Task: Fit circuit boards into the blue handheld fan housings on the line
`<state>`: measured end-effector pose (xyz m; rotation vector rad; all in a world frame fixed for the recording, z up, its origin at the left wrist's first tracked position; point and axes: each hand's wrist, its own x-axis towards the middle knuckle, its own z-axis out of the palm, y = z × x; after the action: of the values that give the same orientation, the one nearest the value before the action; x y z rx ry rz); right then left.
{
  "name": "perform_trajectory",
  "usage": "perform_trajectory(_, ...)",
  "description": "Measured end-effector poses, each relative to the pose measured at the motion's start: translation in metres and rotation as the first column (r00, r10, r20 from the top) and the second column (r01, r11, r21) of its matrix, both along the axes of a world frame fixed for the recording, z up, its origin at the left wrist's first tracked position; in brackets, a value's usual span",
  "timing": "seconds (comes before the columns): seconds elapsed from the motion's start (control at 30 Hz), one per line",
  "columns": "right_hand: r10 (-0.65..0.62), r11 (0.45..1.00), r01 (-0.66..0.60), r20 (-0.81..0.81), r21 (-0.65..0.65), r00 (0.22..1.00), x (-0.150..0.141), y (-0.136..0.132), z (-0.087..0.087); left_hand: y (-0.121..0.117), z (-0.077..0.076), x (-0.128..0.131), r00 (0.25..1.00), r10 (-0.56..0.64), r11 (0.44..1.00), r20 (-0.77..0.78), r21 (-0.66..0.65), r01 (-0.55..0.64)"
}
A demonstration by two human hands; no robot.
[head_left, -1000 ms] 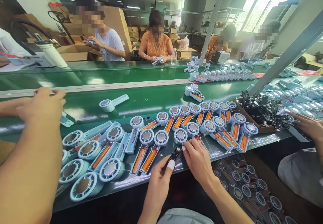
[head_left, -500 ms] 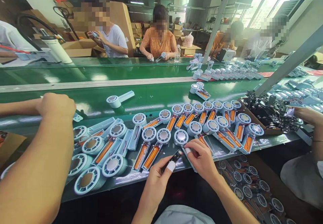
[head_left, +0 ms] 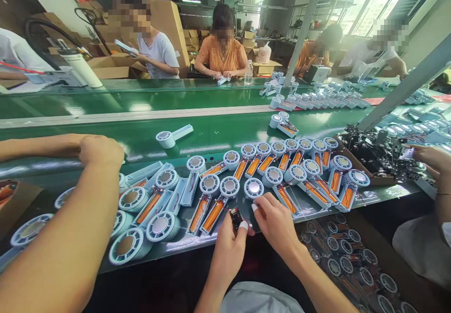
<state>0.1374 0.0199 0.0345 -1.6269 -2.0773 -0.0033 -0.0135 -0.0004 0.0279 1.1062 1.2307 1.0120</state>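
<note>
My left hand (head_left: 229, 247) is closed around a small black circuit board (head_left: 235, 215), which stands up between thumb and fingers, with a white cover on the thumb tip. Close by on the right, my right hand (head_left: 276, 221) has its fingertips pinched together just below a round light-blue fan-like unit (head_left: 253, 188) with a silver disc. What the pinch holds, if anything, is hidden, and so is most of that unit's handle. Left of it lie similar units with orange battery packs (head_left: 213, 214) in their open handles.
Rows of the light-blue units cover the bench edge. A carton of black circuit boards (head_left: 373, 158) stands at the right, where a co-worker's hand (head_left: 433, 158) reaches in. Another person's arm (head_left: 66, 228) crosses the left side. Behind runs a green conveyor belt (head_left: 218, 134).
My left hand has turned the circuit board more upright and moved slightly right. My right hand has shifted a little left. The co-worker's arm at left has moved right.
</note>
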Motion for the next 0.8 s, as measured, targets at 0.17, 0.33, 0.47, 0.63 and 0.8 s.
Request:
perform_trajectory(0.17,-0.06,0.996,0.038,-0.302,-0.078,0.951,0.008,0.004,0.002,0.007,-0.004,0.011,0.991,0.047,0.998,-0.125,0.051,-0.041)
perform_trajectory(0.33,-0.029,0.995,-0.001,-0.3,-0.1,0.953,0.014,0.002,0.004,0.016,-0.003,0.025,0.983,0.067,0.99,-0.173,0.137,-0.044)
perform_trajectory(0.47,-0.006,0.994,-0.027,-0.308,-0.105,0.951,0.012,-0.005,0.002,0.022,-0.001,0.033,0.975,0.1,0.985,-0.2,0.16,-0.069)
perform_trajectory(0.63,0.021,0.989,-0.07,-0.342,-0.132,0.939,0.011,-0.014,0.0,0.032,-0.002,0.032,0.969,0.148,0.985,-0.199,0.117,-0.127)
perform_trajectory(0.8,0.009,0.982,-0.089,-0.431,-0.165,0.902,0.013,-0.015,-0.004,0.039,-0.003,0.028,0.983,0.145,0.989,-0.115,0.057,-0.139)
